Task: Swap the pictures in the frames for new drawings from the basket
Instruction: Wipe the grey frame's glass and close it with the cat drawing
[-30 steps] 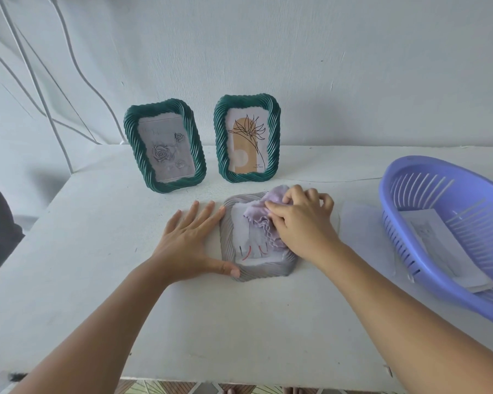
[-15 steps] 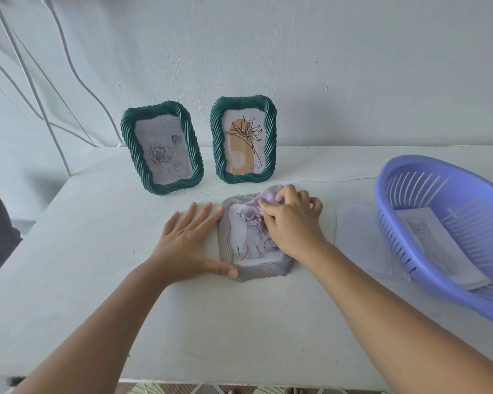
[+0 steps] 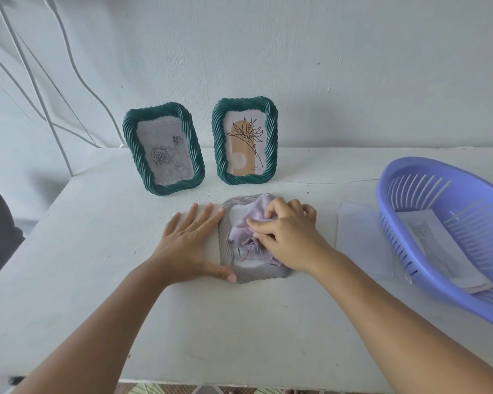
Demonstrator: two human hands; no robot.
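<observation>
White table (image 3: 69, 280) against pale wall (image 3: 353, 66)

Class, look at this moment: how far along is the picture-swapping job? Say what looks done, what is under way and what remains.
Done: two green frames stand upright with pictures; whether those are new can't be told. Under way: the left hand steadies the grey frame lying flat while the right hand rubs it with a lilac cloth. Left: standing it up; drawings remain in the basket.

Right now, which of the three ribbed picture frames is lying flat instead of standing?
The grey ribbed frame, flat on the white table between both hands; the two green ribbed frames stand upright behind it.
</observation>
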